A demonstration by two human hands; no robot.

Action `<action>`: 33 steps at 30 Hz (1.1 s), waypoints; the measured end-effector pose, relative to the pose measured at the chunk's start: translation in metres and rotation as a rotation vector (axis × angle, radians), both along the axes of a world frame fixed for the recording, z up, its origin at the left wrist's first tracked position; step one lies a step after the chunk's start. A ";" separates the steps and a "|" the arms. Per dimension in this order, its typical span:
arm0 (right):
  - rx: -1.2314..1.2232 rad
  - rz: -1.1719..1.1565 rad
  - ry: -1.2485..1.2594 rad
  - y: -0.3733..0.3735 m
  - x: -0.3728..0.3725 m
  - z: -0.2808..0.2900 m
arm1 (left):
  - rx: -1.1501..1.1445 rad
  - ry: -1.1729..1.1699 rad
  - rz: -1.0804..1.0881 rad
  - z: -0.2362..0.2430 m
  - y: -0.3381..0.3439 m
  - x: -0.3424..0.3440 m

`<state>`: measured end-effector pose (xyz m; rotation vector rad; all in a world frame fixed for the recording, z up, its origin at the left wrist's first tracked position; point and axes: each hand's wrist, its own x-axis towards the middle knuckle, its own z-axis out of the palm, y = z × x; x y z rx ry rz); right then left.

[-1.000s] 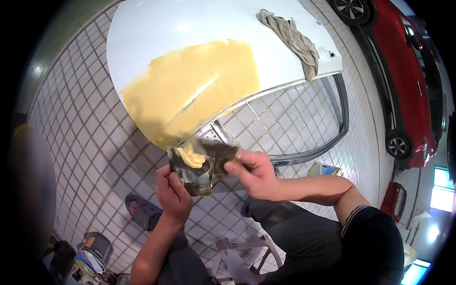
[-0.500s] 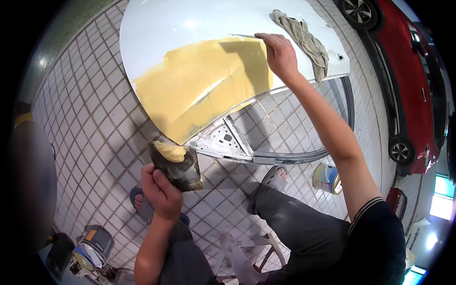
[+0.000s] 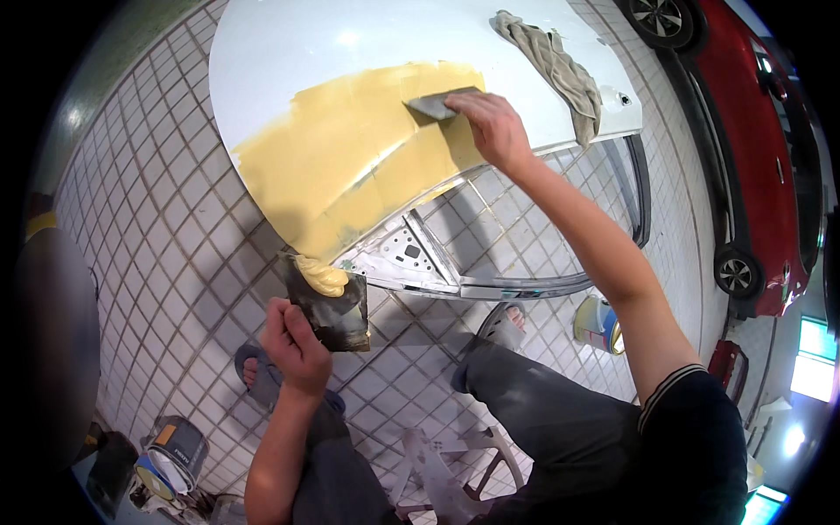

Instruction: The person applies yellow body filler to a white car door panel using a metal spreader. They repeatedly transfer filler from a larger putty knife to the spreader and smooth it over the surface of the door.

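Note:
In front of me lies a white car door (image 3: pixel 289 44) with a broad patch of yellow body filler (image 3: pixel 341 122) spread over its lower left part. My right hand (image 3: pixel 496 129) is closed on a flat grey spreader (image 3: pixel 435 105), whose blade is tilted over the upper right of the patch; whether its edge touches cannot be made out. Near the door's lower corner, my left hand (image 3: pixel 296 346) grips a dark square mixing board (image 3: pixel 337 317) between thumb and fingers. A lump of yellow filler (image 3: pixel 322 277) sits on the board's far edge.
A grey-beige cloth (image 3: pixel 556 70) lies on the door's right side. Tins stand on the tiled floor, one right (image 3: pixel 598 324) and others lower left (image 3: pixel 177 451). A plastic stool (image 3: pixel 437 472) is between my legs. A red car (image 3: pixel 744 149) stands at far right.
My right hand has come nearer and slightly left with the spreader, from the patch's far edge to within it. The left hand still holds the board, slightly turned.

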<state>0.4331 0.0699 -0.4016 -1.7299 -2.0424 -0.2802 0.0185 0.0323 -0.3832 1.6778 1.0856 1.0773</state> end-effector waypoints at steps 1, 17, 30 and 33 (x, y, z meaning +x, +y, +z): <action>0.004 0.004 0.002 -0.011 -0.002 -0.004 | 0.004 -0.008 -0.002 0.000 0.000 0.002; -0.114 0.011 -0.105 -0.120 -0.026 -0.033 | 0.003 -0.070 -0.065 -0.011 -0.002 0.019; 0.015 -0.299 1.128 -0.145 -0.115 0.044 | -0.050 -0.071 -0.111 -0.002 -0.012 0.027; -0.020 -0.359 1.316 -0.151 -0.161 0.061 | -0.051 -0.083 -0.142 0.007 -0.020 0.040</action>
